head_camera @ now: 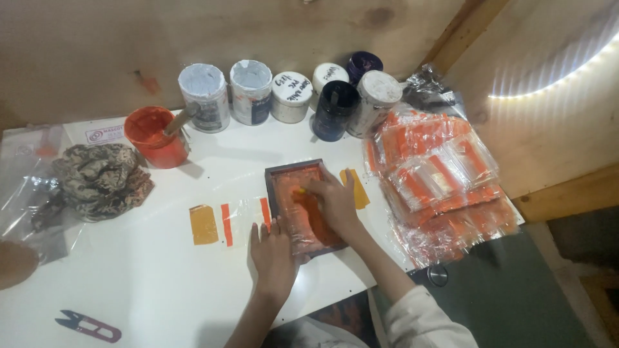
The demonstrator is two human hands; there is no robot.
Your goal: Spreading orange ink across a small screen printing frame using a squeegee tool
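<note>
The left hand (273,252) lies flat and open, pressing the near left edge of the small framed printing screen (303,206) mid-table. The right hand (334,201) grips a squeegee (303,191) on its orange-inked mesh. Farther off stand paint jars (290,96).

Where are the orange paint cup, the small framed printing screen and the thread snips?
orange paint cup (157,138), head view, on its front wall.
framed printing screen (291,173), head view, on the top frame edge.
thread snips (88,326), head view, on the handle.

Open tabletop (148,277) front-left — jars (290,96) behind, packet stack (445,174) right.
</note>
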